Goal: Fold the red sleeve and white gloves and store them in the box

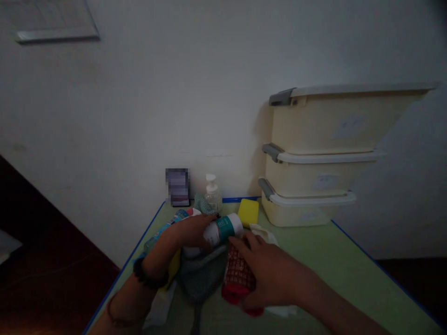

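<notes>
My left hand (199, 229) is wrapped round a white bottle with a teal label (225, 228), which lies tilted with its white end to the right. In my right hand (263, 267) is a dark red container with pale lettering (238, 270), its bright red end toward me. Beneath and between the hands spreads a grey-green cloth (200, 274). A blue and clear packet (162, 232) lies beyond my left wrist, and something yellow shows under that wrist. Pale paper or cloth (263, 232) lies partly hidden behind my right hand.
Three lidded cream storage boxes (307, 179) stand stacked at the back right. Along the wall are a clear pump bottle (212, 195), a yellow sponge-like block (248, 213) and a blurred-out upright screen (179, 188). Blue edging borders the green table (331, 270).
</notes>
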Tool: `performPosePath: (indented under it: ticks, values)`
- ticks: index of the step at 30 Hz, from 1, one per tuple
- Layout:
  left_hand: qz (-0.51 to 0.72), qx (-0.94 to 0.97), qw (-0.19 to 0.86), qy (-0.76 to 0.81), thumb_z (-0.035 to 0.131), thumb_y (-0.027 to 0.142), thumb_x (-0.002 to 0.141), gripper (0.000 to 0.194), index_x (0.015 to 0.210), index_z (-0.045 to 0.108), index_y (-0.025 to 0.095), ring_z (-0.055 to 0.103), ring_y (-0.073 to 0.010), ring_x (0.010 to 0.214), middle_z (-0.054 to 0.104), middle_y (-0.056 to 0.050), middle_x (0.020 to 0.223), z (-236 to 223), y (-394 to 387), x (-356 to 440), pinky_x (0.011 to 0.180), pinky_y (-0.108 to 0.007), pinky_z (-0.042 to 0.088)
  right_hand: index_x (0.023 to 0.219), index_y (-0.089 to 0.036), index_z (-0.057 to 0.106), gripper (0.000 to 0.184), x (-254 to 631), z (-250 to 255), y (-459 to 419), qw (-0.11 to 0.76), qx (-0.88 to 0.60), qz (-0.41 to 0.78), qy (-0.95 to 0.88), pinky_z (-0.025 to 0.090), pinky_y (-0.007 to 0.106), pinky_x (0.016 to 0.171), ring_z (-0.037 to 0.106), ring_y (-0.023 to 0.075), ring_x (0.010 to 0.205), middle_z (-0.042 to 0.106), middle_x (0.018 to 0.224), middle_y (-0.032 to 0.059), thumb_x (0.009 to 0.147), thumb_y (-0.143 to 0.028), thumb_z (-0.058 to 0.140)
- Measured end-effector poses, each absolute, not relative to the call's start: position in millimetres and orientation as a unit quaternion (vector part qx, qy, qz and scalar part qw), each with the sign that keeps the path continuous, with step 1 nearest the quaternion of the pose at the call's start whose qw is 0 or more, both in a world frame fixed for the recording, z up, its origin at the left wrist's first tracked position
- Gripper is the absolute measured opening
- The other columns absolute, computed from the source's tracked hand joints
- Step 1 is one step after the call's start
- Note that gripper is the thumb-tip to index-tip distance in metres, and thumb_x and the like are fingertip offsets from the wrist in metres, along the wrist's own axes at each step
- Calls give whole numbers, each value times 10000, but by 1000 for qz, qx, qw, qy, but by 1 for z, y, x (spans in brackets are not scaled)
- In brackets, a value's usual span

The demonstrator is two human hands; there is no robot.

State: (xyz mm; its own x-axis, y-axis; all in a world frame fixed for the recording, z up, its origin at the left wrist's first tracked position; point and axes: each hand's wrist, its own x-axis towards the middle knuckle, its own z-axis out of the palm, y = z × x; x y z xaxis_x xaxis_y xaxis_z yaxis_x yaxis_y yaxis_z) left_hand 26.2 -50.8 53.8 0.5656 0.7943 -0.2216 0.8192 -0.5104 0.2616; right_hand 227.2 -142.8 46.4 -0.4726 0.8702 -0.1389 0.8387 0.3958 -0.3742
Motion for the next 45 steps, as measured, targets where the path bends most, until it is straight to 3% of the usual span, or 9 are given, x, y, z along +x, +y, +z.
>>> performPosePath:
  ticks: [7,16,19,23,28,32,38,41,45]
  values:
    - [-48,867,177,463,741,241,593,786,1312,435,158,520,-312,1169,540,-135,1315,53,-49,27,974,-375,392,1394,-225,360,873,246,53,-123,69,-488,261,-830,438,470,877,547,332,1062,523,1213,161,673,-664,580]
    - [-38,863,198,463,708,281,648,611,1228,535,196,582,-277,1070,615,-90,1216,74,-56,24,886,-327,444,1389,-211,367,653,255,59,-116,112,-473,263,-834,420,419,922,562,263,1033,539,1170,140,855,-585,413]
    - [-8,873,229,431,745,330,615,716,1275,490,220,533,-281,1139,564,-76,1291,81,-59,22,945,-343,408,1396,-232,353,621,259,59,-113,133,-461,277,-832,406,422,949,535,254,1095,537,1219,128,877,-573,381]
    - [28,880,328,343,756,368,620,904,1393,306,241,520,-267,1168,533,-85,1324,84,-61,22,974,-375,397,1426,-233,271,635,257,61,-113,185,-425,308,-831,348,442,1027,454,240,1222,472,1344,116,887,-540,401]
    - [79,862,431,254,746,288,662,867,1391,279,243,483,-235,1213,459,-84,1385,88,-61,25,1007,-354,388,1396,-197,273,650,251,64,-115,287,-417,339,-793,407,446,992,467,248,1223,408,1408,143,857,-467,516]
    - [120,866,417,250,740,269,653,853,1368,278,205,473,-236,1211,463,-104,1351,89,-62,26,1038,-382,364,1335,-218,344,610,251,64,-113,329,-390,401,-761,484,389,920,548,222,1134,477,1338,121,814,-391,609]
    - [151,894,335,256,762,246,573,970,1369,211,197,449,-275,1215,417,-123,1359,86,-65,27,1051,-410,347,1427,-233,150,1035,257,60,-111,309,-406,392,-765,412,434,1008,430,265,1262,287,1468,147,617,-377,778]
    - [146,904,308,258,762,227,555,1005,1380,188,212,410,-293,1244,366,-121,1381,88,-67,28,1062,-430,327,1415,-216,189,995,259,62,-113,315,-387,321,-805,361,431,1046,374,261,1295,287,1455,135,620,-362,770]
    - [153,917,285,235,756,210,575,965,1373,213,232,370,-282,1265,361,-102,1362,94,-72,29,1055,-416,335,1361,-239,302,871,258,70,-116,329,-358,283,-827,412,418,998,434,253,1232,392,1362,105,631,-375,757]
